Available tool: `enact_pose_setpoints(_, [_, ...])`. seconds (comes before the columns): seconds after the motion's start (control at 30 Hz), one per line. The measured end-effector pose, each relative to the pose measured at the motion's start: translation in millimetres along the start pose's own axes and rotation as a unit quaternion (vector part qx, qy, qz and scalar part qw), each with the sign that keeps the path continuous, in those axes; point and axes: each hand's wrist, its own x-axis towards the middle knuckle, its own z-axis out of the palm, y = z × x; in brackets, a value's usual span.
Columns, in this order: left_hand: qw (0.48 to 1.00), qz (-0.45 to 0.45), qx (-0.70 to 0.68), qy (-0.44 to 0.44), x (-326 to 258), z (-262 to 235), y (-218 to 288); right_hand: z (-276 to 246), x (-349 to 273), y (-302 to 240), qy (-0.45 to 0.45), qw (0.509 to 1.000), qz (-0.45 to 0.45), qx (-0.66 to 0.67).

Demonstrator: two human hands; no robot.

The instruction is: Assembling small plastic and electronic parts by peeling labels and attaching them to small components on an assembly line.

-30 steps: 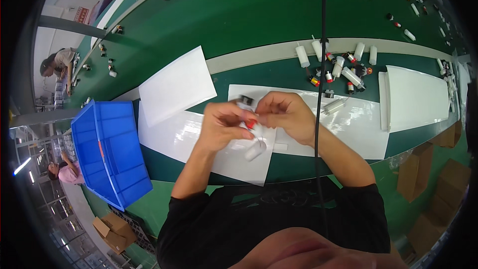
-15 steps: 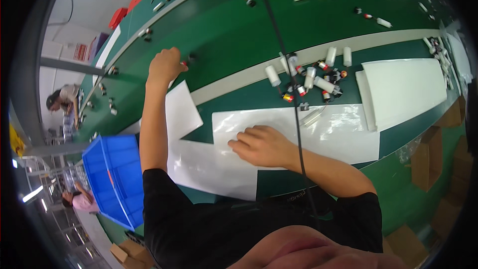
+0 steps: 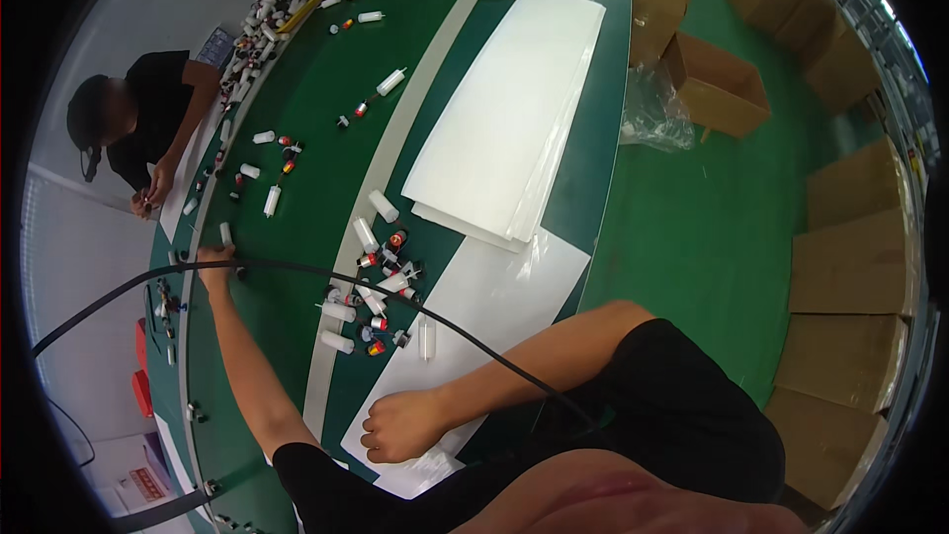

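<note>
A black cable (image 3: pixel 257 263) arches right across the left hand (image 3: pixel 215 275), kinda in the way; a heap of white cylinders and small red-and-black parts (image 3: pixel 395 282) sits off to its right; a co-worker (image 3: pixel 158 109) leans in beyond it, up and left; the white cylinder (image 3: pixel 226 234) is right at its fingertips, smooth and stubby; those fingers look partly bent, but can't tell if they've got hold of it; the right hand (image 3: pixel 405 427) is a loose fist on a glossy sheet (image 3: pixel 524 287), contents hidden; bare green belt (image 3: pixel 287 326) runs right of the left hand, up to a pale rail (image 3: pixel 395 143).
</note>
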Motion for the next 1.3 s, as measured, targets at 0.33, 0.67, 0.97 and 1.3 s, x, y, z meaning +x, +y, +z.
enact_pose_setpoints(0.33, [0.866,0.014,-0.483,-0.13,-242,-98,59,-21,30,50,0.302,0.94,0.156,0.035])
enact_pose_setpoints(0.67, [0.92,0.071,-0.266,0.277,-431,-107,79,-44,45,15,-0.063,0.5,0.445,0.74])
enact_pose_setpoints(0.97, [0.9,0.108,-0.319,0.275,-483,-93,74,-18,37,-5,0.033,0.584,0.448,0.676])
enact_pose_setpoints(1.3, [0.523,-0.226,-0.822,0.024,-488,-61,77,-1,32,-11,0.046,0.973,0.146,0.174])
